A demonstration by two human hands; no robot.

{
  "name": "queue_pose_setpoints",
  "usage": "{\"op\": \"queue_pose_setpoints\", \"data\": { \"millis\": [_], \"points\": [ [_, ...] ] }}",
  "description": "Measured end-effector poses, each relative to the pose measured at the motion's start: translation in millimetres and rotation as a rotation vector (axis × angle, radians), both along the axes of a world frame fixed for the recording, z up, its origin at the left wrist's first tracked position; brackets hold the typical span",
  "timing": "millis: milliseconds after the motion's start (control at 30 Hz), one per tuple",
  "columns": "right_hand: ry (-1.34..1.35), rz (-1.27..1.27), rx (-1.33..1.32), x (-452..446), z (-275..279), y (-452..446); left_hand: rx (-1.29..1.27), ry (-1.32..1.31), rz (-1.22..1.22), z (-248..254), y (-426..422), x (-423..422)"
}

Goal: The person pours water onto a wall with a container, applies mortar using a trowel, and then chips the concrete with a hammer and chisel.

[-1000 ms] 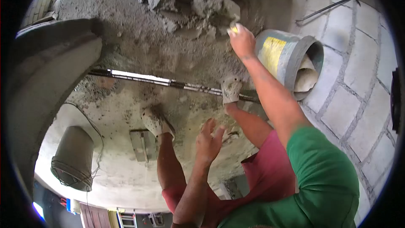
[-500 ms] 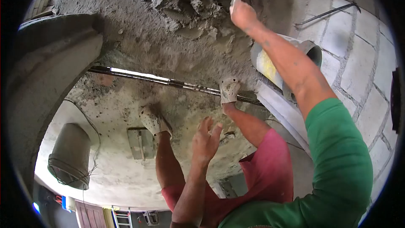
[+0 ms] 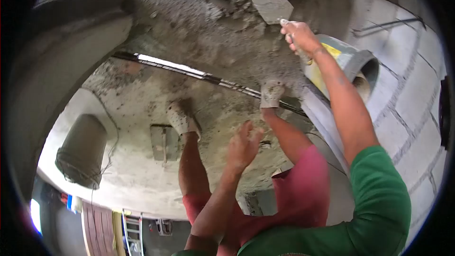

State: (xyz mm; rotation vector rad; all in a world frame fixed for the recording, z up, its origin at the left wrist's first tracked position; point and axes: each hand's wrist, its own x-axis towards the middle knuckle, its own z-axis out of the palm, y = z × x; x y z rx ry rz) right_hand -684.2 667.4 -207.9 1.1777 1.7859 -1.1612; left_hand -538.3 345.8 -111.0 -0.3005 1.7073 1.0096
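My right hand (image 3: pixel 299 39) is closed round the handle of a pointed trowel (image 3: pixel 269 1). The trowel's blade shows its flat face, thinly smeared with grey, beside a heap of wet mortar (image 3: pixel 208 0). Over the floor in front of my body hangs my left hand (image 3: pixel 244 146), a little blurred. Its fingers are loosely bent and apart, with nothing in them.
A yellow-marked bucket (image 3: pixel 327 61) lies on its side by the block wall (image 3: pixel 403 90), where a bent metal bar (image 3: pixel 388 26) rests. Long thin bars (image 3: pixel 189 72) cross the floor near my shoes. A float (image 3: pixel 164 143) and another bucket (image 3: pixel 83 147) are at left.
My right hand has drawn back from the mortar, down and to the right, bringing the trowel's blade into clear sight. My left hand has shifted slightly right, and the view has tilted.
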Motion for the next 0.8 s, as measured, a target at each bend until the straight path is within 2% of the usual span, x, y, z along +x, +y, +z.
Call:
{"op": "queue_pose_setpoints", "data": {
  "millis": [33, 100, 133, 200, 333, 400, 433, 467, 500, 533, 600, 667, 733, 767, 800],
  "points": [
    [-0.028, 0.029, 0.001, 8.5, -29.7, 12.1, 0.051, 0.016, 0.051, -2.4, 0.0, 4.8],
    [0.065, 0.378, 0.226, 31.9, -92.6, 42.6, 0.027, 0.043, 0.034, -5.7, -2.6, 1.9],
    [0.062, 0.37, 0.219, 44.4, -97.2, 43.6, 0.029, 0.011, 0.055, -5.0, -3.8, 1.0],
    [-0.128, 0.103, 0.15, 62.4, -87.1, 55.3, 0.059, -0.024, 0.078, -1.5, -3.1, 2.5],
    [-0.014, 0.132, 0.341, 101.5, -43.9, 67.6, 0.073, -0.067, 0.046, 3.5, 1.3, -8.6],
    [0.012, -0.129, 0.428, 108.3, -20.6, 58.9, 0.066, -0.142, 0.02, 5.6, -0.5, -7.0],
    [0.013, -0.132, 0.434, 114.0, -34.7, 68.1, 0.073, -0.141, 0.016, 5.1, 1.7, -7.1],
    [0.023, 0.012, 0.581, 126.2, -64.3, 81.3, 0.074, -0.129, 0.006, 5.9, 1.4, -7.7],
    [0.033, 0.157, 0.723, 122.4, -70.3, 77.9, 0.071, -0.116, -0.003, 7.2, 0.2, -8.3],
    [0.005, 0.138, 0.68, 117.5, -80.4, 70.0, 0.068, -0.109, -0.006, 7.4, -0.7, -9.1],
    [0.072, 0.26, 0.723, 104.4, -114.5, 50.4, 0.08, -0.069, -0.03, 6.1, -1.6, -10.5],
    [0.095, 0.152, 0.563, 76.1, -116.1, 15.4, 0.067, -0.06, -0.015, 10.8, 1.4, -9.9],
    [0.124, -0.203, 0.112, 44.5, -111.3, -11.5, 0.055, -0.044, 0.0, 9.4, 5.9, -5.7],
    [0.121, -0.207, 0.101, 35.8, -112.0, -13.6, 0.057, -0.059, -0.003, 8.5, 6.2, -2.2],
    [0.124, -0.353, -0.011, 26.1, -118.9, -14.8, 0.056, -0.073, -0.003, 8.8, 6.0, 0.4]
  ]
}}
